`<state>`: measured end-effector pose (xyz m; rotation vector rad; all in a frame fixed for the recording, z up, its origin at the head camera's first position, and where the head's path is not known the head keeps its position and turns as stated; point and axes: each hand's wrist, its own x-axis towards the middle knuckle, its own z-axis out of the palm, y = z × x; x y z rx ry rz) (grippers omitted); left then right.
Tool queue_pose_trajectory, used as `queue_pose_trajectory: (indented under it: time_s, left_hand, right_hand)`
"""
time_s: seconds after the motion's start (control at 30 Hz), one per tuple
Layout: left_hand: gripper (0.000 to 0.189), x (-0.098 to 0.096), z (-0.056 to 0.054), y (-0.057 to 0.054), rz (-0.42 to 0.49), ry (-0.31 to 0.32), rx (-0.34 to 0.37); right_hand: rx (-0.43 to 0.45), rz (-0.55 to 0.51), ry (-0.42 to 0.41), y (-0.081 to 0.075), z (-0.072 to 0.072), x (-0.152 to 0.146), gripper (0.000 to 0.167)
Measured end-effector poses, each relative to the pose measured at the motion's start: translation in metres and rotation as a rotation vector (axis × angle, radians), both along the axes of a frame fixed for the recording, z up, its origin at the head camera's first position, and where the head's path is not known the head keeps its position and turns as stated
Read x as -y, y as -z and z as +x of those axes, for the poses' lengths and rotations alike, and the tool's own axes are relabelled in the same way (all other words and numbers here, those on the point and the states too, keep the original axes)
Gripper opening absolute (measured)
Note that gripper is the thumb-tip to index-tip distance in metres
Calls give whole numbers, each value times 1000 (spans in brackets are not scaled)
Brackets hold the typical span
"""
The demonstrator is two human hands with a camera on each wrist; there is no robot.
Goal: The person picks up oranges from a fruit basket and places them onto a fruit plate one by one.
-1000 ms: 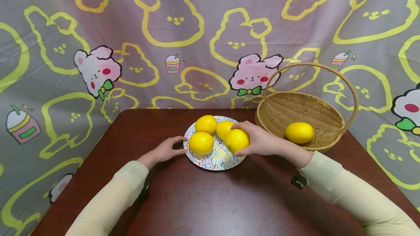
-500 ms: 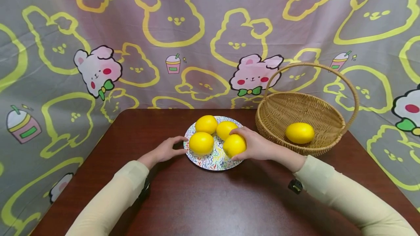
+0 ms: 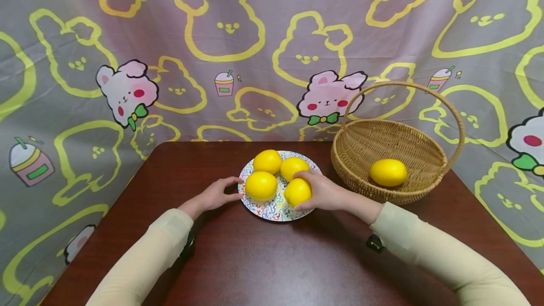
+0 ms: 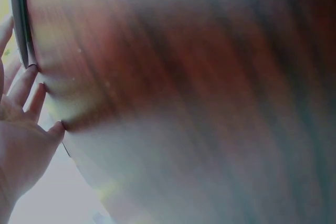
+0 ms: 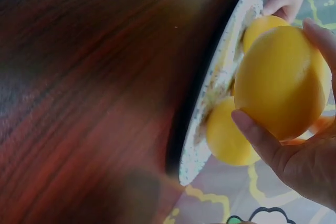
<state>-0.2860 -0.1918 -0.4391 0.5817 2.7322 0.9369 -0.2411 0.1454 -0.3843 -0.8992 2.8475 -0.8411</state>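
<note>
My right hand (image 3: pixel 320 191) grips a yellow lemon (image 3: pixel 298 192) over the right part of a round, colourfully patterned plate (image 3: pixel 272 212). In the right wrist view, thumb and fingers curl round that lemon (image 5: pixel 281 82); whether it touches the plate is hard to tell. Three other lemons are on the plate: one at the back left (image 3: pixel 267 161), a front-left lemon (image 3: pixel 261 186) and a back-right lemon (image 3: pixel 294 168), partly behind the right hand. At the plate's left rim, my left hand (image 3: pixel 214 194) rests with fingers and thumb spread, touching the edge.
A wicker basket (image 3: pixel 352 143) with a tall arched handle stands at the back right of the dark wooden table (image 3: pixel 272 268). One lemon (image 3: pixel 388 172) lies inside it. Behind the table hangs a patterned cloth (image 3: pixel 263 70).
My right hand has moved left and slightly down with the lemon, toward the middle of the plate. The left hand and the other lemons have stayed in place.
</note>
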Motion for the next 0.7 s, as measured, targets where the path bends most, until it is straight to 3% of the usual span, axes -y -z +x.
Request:
queue_pose_trajectory:
  time_s: [0.7]
  left_hand:
    - [54,-1,0,0,-17,-12,5]
  right_hand:
    - [-20,-37,65,24,-25,11,81]
